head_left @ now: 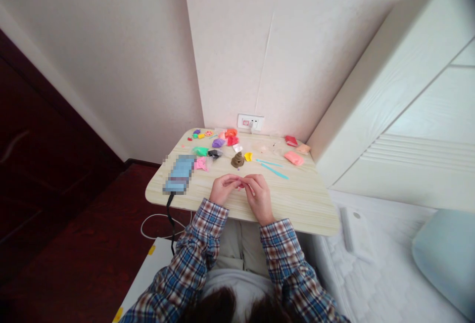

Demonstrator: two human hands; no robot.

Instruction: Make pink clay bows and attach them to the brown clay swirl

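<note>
My left hand point(222, 189) and my right hand point(260, 197) meet over the near part of the table, fingertips closed together. Between them shows a small pink piece of modelling clay point(241, 184), mostly hidden by the fingers. Just beyond the fingers stands a brown coiled clay figure point(237, 161), with a tiny purple bit at its foot. A yellow clay lump point(248, 157) lies to its right. Two light blue clay tools, a wider one point(275, 171) and a thinner one point(270, 162), rest farther right.
Clay packets lie about: green point(200, 151), black point(214, 154), pink point(201, 163), purple point(218, 142), salmon point(294, 158) and red point(291, 140). A blurred phone-like device point(180, 173) with a black cable is at the table's left. Behind is a wall socket point(251, 122); a bed point(386, 283) is at right.
</note>
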